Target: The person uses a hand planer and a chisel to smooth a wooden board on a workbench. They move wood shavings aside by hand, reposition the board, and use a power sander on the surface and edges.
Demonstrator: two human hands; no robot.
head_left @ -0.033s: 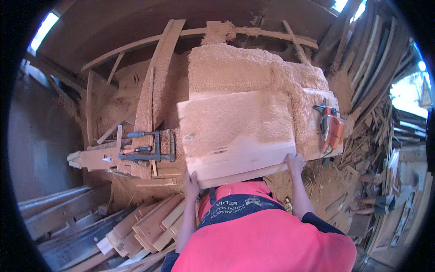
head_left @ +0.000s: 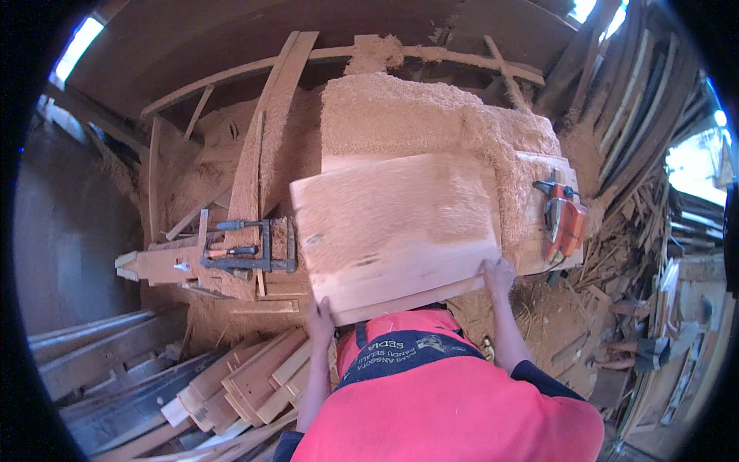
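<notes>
A wide wooden board [head_left: 396, 223], partly dusted with shavings, lies tilted in front of my body at the near side of the bench. My left hand [head_left: 320, 317] grips its near left corner, thumb on top. At the near right corner my right hand [head_left: 499, 276] holds the same board; the fingers under it are hidden. Beneath and behind the board a thick layer of wood shavings [head_left: 408, 115] covers the work surface. An orange power planer [head_left: 564, 223] rests to the right of the board, apart from my right hand.
Left of the board lie bar clamps [head_left: 268, 246] and a chisel-like tool with an orange handle [head_left: 231, 252]. Stacked planks [head_left: 246, 385] stand at the lower left. Scrap wood [head_left: 616, 239] piles up on the right. Another person's legs [head_left: 627, 354] show at the far right.
The board has shifted slightly left, its left edge most, and both my hands have moved left with it. The planer and clamps stay where they were on the bench.
</notes>
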